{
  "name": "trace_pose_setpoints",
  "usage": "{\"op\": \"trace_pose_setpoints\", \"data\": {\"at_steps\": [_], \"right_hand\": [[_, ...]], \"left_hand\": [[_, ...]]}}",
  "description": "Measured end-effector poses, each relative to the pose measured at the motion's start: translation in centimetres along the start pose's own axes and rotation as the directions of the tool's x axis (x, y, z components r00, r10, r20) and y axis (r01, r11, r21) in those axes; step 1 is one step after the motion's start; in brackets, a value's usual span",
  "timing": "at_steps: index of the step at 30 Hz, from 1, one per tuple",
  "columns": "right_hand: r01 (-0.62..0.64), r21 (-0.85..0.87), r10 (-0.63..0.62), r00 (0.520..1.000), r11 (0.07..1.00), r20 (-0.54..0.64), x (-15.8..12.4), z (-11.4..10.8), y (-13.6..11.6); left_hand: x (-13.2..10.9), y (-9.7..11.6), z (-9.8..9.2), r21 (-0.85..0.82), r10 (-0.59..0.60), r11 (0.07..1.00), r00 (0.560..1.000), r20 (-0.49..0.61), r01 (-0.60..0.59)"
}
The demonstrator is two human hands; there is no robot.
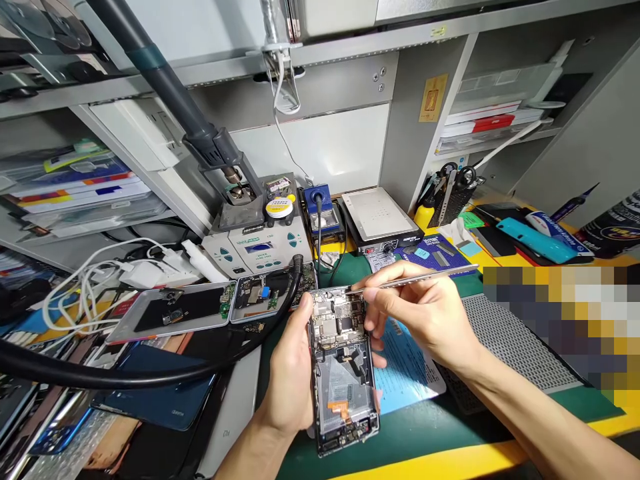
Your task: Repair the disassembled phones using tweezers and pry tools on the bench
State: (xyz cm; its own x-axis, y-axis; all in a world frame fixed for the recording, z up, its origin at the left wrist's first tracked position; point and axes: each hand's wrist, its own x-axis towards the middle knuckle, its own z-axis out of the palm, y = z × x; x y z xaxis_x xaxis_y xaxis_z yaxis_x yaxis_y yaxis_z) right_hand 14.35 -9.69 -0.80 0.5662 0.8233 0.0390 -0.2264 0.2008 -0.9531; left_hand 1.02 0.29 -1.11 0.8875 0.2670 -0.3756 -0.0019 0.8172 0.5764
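Observation:
An opened smartphone (345, 387) is held up over the green mat, its circuit board (334, 320) bare in the upper half and an orange flex cable showing low in the frame. My left hand (290, 367) grips its left edge, thumb along the side near the top. My right hand (420, 307) pinches a thin metal tool, like tweezers (430, 275), with its tip at the phone's top right edge. Whether the tip touches a part is too small to tell. Some right fingers rest behind the phone's right side.
A hot-air station (263, 247) with a thick black hose (200, 379) stands behind on the left. Phone housings (170, 333) and back covers lie left. A flat heating plate (383, 213) sits at the back. Right lie a blue sheet (415, 373) and a perforated mat (515, 340).

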Motion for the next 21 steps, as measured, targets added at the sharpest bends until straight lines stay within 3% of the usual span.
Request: {"op": "trace_pose_setpoints", "data": {"at_steps": [7,10,13,15,17,21], "right_hand": [[0.090,0.066,-0.091,0.996,0.994,0.021,-0.9,-0.1,-0.5],[0.258,0.010,-0.258,0.966,0.966,-0.008,-1.8,0.0,-1.6],[0.434,-0.178,-0.446,0.895,0.883,-0.030,-2.7,0.1,-3.1],[0.508,-0.267,-0.525,0.851,0.819,0.009,-3.3,0.3,-3.8],[0.564,-0.315,-0.582,0.812,0.763,0.046,-3.9,0.5,-4.1],[0.618,-0.340,-0.630,0.771,0.709,0.089,-5.1,0.9,-3.7]], "left_hand": [[-0.7,-0.6,-0.7,0.012,0.084,0.996,0.996,0.041,-0.085],[-1.7,-0.7,-1.0,0.062,0.110,0.991,0.990,0.086,-0.116],[-2.3,-1.0,-1.4,0.190,0.217,0.950,0.962,0.163,-0.247],[-2.1,-1.5,-2.0,0.315,0.336,0.864,0.915,0.223,-0.394],[-1.5,-1.9,-2.9,0.432,0.456,0.717,0.836,0.304,-0.548],[-0.6,-1.8,-4.6,0.571,0.605,0.255,0.590,0.535,-0.780]]}}
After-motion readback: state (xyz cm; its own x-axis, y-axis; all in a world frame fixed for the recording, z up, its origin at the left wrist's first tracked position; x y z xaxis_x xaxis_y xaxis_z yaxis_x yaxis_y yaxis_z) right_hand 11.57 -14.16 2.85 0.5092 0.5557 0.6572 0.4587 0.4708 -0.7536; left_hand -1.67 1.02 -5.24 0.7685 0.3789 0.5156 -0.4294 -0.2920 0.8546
